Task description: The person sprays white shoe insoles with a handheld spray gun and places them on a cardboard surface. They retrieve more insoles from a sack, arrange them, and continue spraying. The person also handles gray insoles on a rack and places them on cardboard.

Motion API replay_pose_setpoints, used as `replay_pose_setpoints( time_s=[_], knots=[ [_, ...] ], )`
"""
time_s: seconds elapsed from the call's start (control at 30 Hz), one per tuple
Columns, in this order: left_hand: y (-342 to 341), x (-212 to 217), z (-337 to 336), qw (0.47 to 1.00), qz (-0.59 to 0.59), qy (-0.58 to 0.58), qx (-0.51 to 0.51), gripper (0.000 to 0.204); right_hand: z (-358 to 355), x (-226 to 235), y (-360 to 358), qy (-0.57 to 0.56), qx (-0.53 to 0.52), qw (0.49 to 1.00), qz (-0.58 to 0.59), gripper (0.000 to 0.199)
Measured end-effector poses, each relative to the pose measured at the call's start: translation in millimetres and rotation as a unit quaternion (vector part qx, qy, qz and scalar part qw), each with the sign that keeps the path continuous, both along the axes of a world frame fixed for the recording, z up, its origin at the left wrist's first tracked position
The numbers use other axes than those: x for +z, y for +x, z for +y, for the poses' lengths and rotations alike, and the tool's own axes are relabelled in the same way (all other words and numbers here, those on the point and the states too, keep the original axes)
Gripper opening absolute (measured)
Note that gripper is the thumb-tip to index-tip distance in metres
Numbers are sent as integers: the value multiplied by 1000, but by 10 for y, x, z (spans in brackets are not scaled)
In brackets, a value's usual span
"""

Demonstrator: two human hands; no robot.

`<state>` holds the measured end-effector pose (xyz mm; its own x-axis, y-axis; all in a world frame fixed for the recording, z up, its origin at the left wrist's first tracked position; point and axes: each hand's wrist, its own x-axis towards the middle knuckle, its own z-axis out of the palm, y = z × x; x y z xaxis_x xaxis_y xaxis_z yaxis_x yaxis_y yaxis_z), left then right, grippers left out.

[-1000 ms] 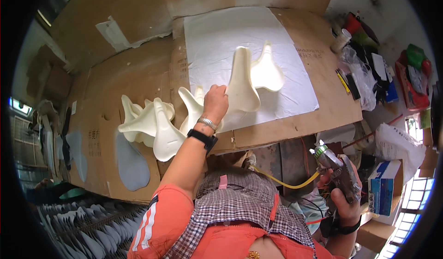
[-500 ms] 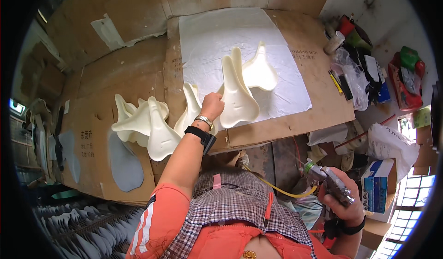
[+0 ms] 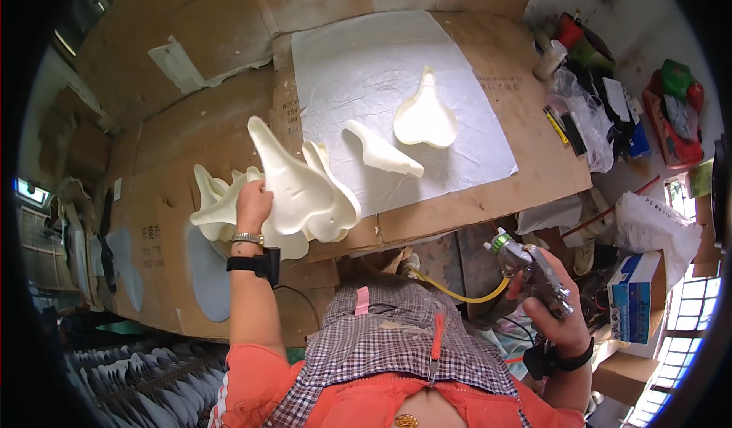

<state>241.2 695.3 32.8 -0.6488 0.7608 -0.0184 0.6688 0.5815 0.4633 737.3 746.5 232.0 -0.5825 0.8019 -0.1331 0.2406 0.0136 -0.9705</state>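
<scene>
My left hand (image 3: 253, 205) is closed on the edge of a cream bicycle saddle pad (image 3: 293, 188), which it holds tilted with the narrow nose up. Behind and beneath it are several more saddle pads (image 3: 221, 211), partly hidden by the hand. On the white sheet (image 3: 328, 54) a saddle pad (image 3: 381, 150) lies on its side, and another saddle pad (image 3: 427, 115) rests with its nose pointing away. At the lower right, my right hand (image 3: 560, 306) is wrapped round a metal spray gun (image 3: 526, 256) with a green ring, held off the table.
Brown cardboard (image 3: 534, 138) covers the table under the sheet. A yellow hose (image 3: 465, 297) runs below its front edge towards the spray gun. Plastic bags (image 3: 583, 127), markers and a jar (image 3: 550, 58) crowd the right side. Grey saddle-shaped pieces (image 3: 145, 382) stand in rows at lower left.
My left hand has moved left from the sheet, carrying one saddle pad to the group there. Another pad now lies on its side on the sheet. The spray gun has shifted slightly up and left.
</scene>
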Motion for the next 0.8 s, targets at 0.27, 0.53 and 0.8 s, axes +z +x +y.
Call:
replay_pose_setpoints(
  time_s=[0.27, 0.53, 0.8],
  knots=[
    [807, -523, 831, 949, -299, 100, -2, 54, 72, -81, -21, 1, -1, 1000, -15, 63],
    [1996, -171, 1398, 995, -95, 25, 20, 52, 188, 3, 267, -22, -105, 993, 51, 64],
    [1599, -506, 2115, 975, -177, 134, 20, 50, 787, 399, 281, 52, -189, 980, 14, 58]
  ],
)
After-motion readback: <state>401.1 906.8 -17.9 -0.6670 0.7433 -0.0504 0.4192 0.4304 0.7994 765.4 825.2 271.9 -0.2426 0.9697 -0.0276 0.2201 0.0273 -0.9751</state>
